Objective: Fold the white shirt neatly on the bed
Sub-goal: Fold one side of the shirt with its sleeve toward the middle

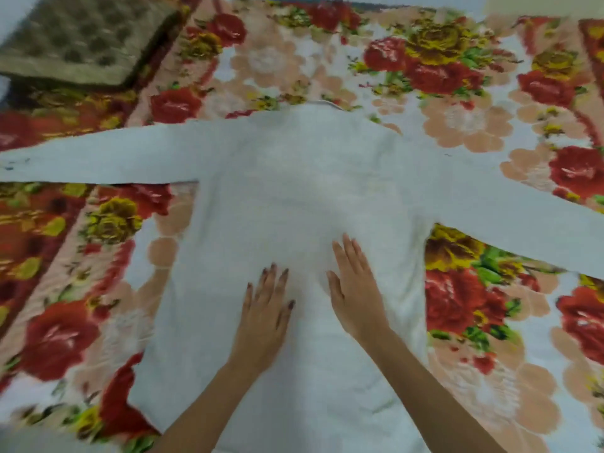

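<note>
The white shirt (294,178) lies spread flat on the bed, its collar end away from me and both long sleeves stretched straight out to the left and right. My left hand (266,308) rests palm down on the middle of the shirt's body, fingers straight. My right hand (354,289) lies flat beside it on the same cloth, a hand's width to the right. Neither hand holds any fabric. The frame is slightly blurred.
A blanket (457,76) with red and yellow flowers covers the bed under the shirt. A brownish patterned cushion (81,37) sits at the far left corner. The sleeves run past both side edges of the view.
</note>
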